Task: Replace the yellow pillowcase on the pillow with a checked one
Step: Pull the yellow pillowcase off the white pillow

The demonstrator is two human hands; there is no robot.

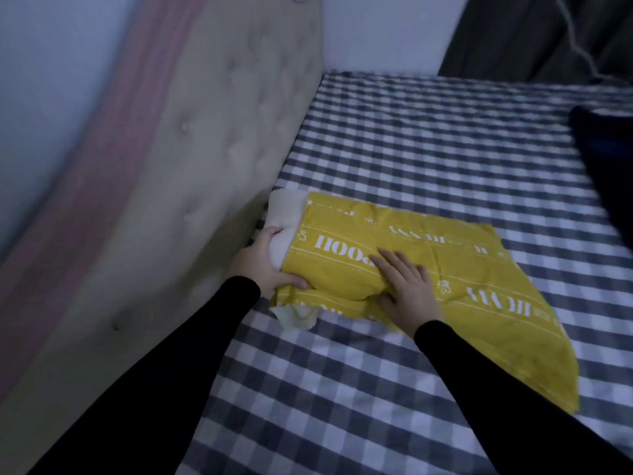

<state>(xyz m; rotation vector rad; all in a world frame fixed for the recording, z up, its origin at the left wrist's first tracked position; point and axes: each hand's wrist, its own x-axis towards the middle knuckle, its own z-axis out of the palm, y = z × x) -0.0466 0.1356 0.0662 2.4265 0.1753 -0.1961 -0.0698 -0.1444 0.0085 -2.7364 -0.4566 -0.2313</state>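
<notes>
A yellow pillowcase (455, 269) with white lettering lies on the bed, flat and loose toward the right. The white pillow (284, 214) sticks out of its open left end beside the headboard. My left hand (263, 265) grips that exposed end of the pillow, thumb on the yellow edge. My right hand (404, 286) lies on top of the pillowcase with fingers spread, its thumb pinching a fold of the fabric. No checked pillowcase is visible.
The bed is covered by a grey and white checked sheet (428, 138). A beige tufted headboard (191, 166) rises on the left. A dark blue bundle (606, 149) lies at the right edge. Dark curtains (534, 32) hang at the back.
</notes>
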